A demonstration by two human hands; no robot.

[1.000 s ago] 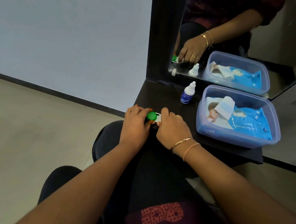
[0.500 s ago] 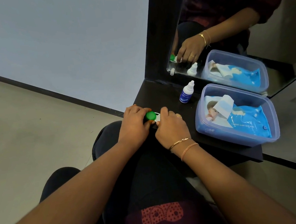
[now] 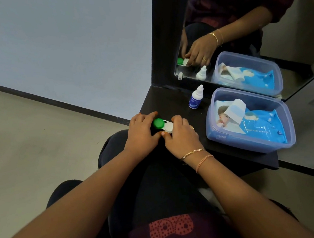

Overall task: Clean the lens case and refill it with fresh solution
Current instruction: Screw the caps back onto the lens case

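Beside the wipes tub (image 3: pixel 251 141), both hands' (image 3: pixel 142 137) grip holds the capped lens case (image 3: pixel 163 125).

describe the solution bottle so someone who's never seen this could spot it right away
Start at the mirror standing at the back of the black shelf. Just in front of its lower edge, left of the blue tub of wipes, stands the solution bottle. It is the only upright item: small, white, with a pointed cap and a blue label.
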